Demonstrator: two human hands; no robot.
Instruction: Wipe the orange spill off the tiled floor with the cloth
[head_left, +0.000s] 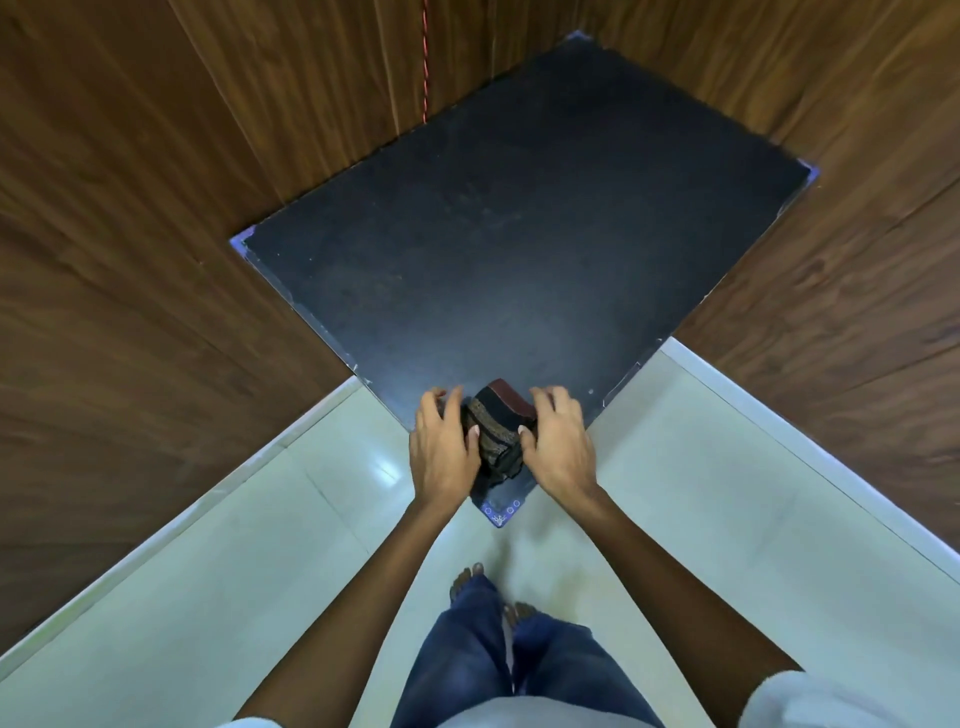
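A folded dark cloth (496, 431) with a maroon edge and patterned bands lies on the near corner of a black tabletop (519, 234). My left hand (441, 447) rests against its left side and my right hand (558, 441) against its right side, fingers curled over it. Pale tiled floor (260, 545) stretches below. A faint yellowish-orange smear (566, 577) shows on the tiles just ahead of my bare feet.
Brown wood-panelled walls (130, 260) close in on the left and right of the black table. A red cord (426, 62) hangs down the back panel. My legs in blue jeans (498, 665) stand on the tiles below the table corner.
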